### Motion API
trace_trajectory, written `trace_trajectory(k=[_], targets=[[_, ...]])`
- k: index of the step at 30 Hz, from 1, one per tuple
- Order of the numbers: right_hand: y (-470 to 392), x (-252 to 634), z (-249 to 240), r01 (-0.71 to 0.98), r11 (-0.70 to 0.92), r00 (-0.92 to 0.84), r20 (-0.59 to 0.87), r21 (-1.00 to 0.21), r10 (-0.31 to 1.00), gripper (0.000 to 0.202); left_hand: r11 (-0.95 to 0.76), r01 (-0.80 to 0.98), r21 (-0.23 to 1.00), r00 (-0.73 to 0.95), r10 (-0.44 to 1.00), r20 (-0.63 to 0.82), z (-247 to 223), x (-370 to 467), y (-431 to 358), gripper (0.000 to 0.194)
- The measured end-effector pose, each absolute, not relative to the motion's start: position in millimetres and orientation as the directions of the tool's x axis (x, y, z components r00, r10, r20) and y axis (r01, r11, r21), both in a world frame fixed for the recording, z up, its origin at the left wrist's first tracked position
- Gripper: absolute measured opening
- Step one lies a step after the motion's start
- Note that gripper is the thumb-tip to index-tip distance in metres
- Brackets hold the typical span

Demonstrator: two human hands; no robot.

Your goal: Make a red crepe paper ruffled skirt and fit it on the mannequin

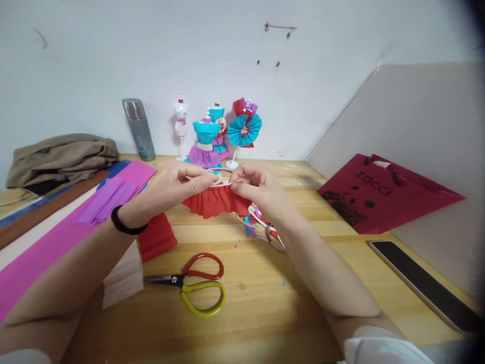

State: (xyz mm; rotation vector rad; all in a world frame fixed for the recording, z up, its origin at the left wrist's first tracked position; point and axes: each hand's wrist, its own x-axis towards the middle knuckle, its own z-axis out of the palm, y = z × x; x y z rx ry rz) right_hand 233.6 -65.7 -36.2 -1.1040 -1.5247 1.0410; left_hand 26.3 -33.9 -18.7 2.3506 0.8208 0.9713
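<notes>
Between my two hands a strip of red ruffled crepe paper [217, 202] hangs above the table, with a white band along its top edge. My left hand [193, 179] pinches the left end of that top edge. Its right end is pinched by my right hand [252, 184], thumb against fingers. Behind it stand small dress forms: one in a blue top and purple skirt [206, 132], another with a big blue pleated paper rosette [244, 130], and a mostly bare white one [181, 119]. Scissors [202, 283] with one red and one yellow handle lie nearer me.
Coloured crepe paper sheets [49, 247] and a folded brown cloth [64, 156] lie at left. A grey flask [139, 130] stands at the wall. A tape roll with paper scraps [261, 227] is by my right wrist. A red paper bag [382, 194] and a phone [420, 283] are right.
</notes>
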Motion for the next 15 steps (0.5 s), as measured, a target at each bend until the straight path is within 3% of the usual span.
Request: trace_trajectory(k=[4, 9, 15], targets=[[-64.7, 228.8, -40.2, 0.161, 0.233, -0.138, 0.212, -0.959, 0.968, 0.015, -0.733, 0.395, 0.554, 0.509, 0.676, 0.532, -20.9, 31.3, -38.9, 0.034], [-66.9, 223.1, -43.6, 0.131, 0.202, -0.18, 0.177, -0.971, 0.968, 0.017, -0.858, 0.332, 0.393, 0.481, 0.512, 0.712, -39.3, 40.8, -36.5, 0.021], [-68.0, 221.8, -46.0, 0.119, 0.214, -0.253, 0.179, -0.97, 0.951, 0.022, -0.773, 0.322, 0.546, 0.591, 0.615, 0.522, -36.3, 40.1, -33.8, 0.028]])
